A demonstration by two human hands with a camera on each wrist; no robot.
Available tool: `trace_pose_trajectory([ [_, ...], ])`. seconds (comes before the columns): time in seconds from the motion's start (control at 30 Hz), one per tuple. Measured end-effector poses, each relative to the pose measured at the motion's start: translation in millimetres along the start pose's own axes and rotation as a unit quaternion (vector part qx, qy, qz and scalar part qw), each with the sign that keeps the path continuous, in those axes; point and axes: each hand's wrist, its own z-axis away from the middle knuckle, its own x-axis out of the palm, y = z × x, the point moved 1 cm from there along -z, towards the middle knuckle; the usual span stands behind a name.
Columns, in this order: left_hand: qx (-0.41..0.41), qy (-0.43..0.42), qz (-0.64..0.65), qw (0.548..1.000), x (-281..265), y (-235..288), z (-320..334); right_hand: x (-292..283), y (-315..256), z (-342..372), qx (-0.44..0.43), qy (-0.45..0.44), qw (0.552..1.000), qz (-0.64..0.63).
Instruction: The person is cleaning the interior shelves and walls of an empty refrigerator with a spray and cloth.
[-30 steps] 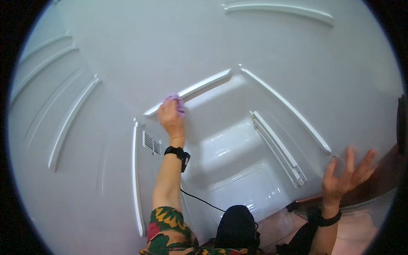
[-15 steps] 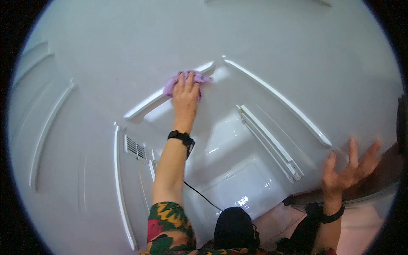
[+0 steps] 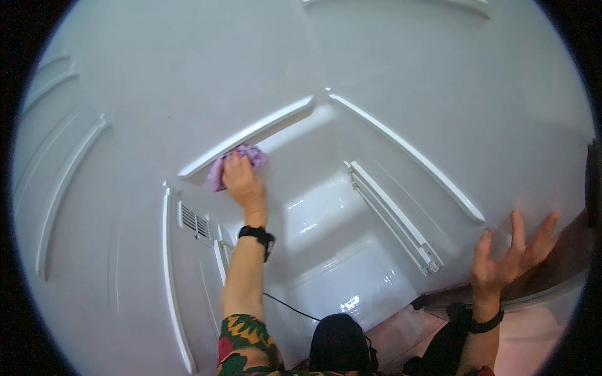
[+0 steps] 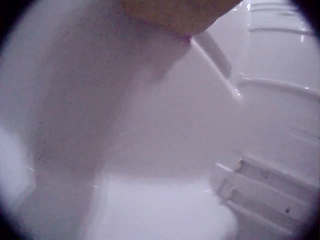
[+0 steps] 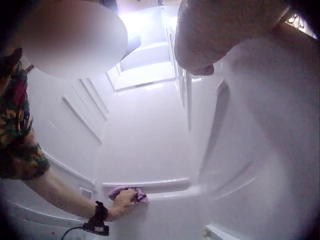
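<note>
Over on the left, a pale rectangular slotted vent (image 3: 194,220) is sitting in the wall. Now the crumpled purple cloth (image 3: 252,154), lying just below a long white moulded ledge (image 3: 263,127): the left hand (image 3: 246,187) is gripping it there. Further right, a slender white plastic rail (image 3: 392,210) is slanting downward, and the right hand (image 3: 509,266) is holding nothing, fingers spread wide; whether they're touching the wall, I can't tell.

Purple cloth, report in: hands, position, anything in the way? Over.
Left hand holding purple cloth. Cloth bunched at left half of white ledge. Right hand empty, spread near side wall. No obstruction seen around cloth.
</note>
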Motion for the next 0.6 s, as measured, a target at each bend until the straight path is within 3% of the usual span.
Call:
trace_pose_trajectory([
  [0.03,0.024,0.022,0.05,0.998,2.4,18.1,-4.3,-0.3,-1.1,2.0,0.003,-0.008,1.0,0.01],
  [0.1,0.084,-0.017,0.134,0.987,16.0,62.0,-17.0,-0.9,-1.7,1.6,0.005,-0.009,1.0,0.003],
  [0.2,0.057,-0.039,0.152,0.986,31.1,121.3,-38.0,0.0,-0.3,-0.3,0.003,-0.006,1.0,0.003],
  [0.27,0.108,-0.056,0.188,0.975,32.8,144.7,-44.5,-0.3,0.1,0.8,0.0,-0.009,1.0,0.005],
  [0.33,0.106,-0.101,0.207,0.967,34.6,153.9,-47.6,0.4,0.7,2.6,0.006,-0.018,1.0,0.01],
  [0.4,0.108,-0.003,0.167,0.98,39.2,158.3,-55.4,-1.0,0.3,3.1,0.012,-0.022,1.0,0.008],
  [0.6,0.18,0.016,0.054,0.982,57.0,159.6,-55.8,-2.8,0.4,1.8,0.002,-0.031,1.0,-0.003],
])
